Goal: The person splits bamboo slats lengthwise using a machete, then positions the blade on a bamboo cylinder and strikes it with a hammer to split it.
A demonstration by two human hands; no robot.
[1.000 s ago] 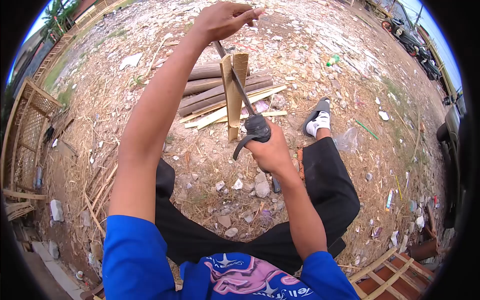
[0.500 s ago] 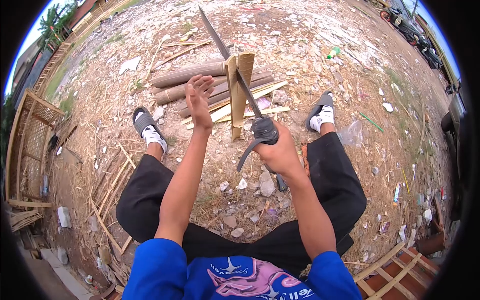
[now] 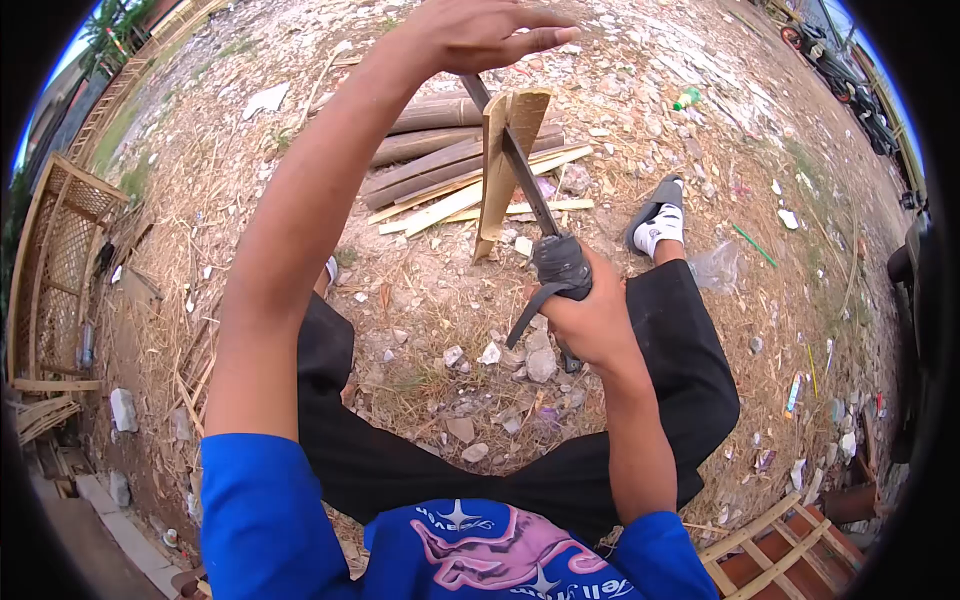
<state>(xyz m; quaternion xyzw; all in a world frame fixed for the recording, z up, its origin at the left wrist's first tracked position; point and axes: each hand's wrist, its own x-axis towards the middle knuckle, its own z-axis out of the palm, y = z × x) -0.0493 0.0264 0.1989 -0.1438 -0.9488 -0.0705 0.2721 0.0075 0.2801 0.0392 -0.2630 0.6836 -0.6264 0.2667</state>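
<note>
My right hand is wrapped around the black-taped handle of a machete, with a loose strap hanging from it. The long dark blade runs away from me through the split top of an upright bamboo piece, which parts into two halves there. My left hand is raised over the far end of the blade, fingers stretched out, and hides the tip. Whether it touches the blade I cannot tell. Behind the piece lie several brown bamboo poles and pale split strips.
A sandalled foot rests to the right. Stones and wood scraps litter the dry ground. A lattice wooden frame stands at left, a slatted one lies at lower right. Motorbikes are parked at far right.
My left hand has moved up and away from me, from beside the bamboo to over the blade's far end. My right hand keeps its grip on the machete, which has shifted slightly right in view.
</note>
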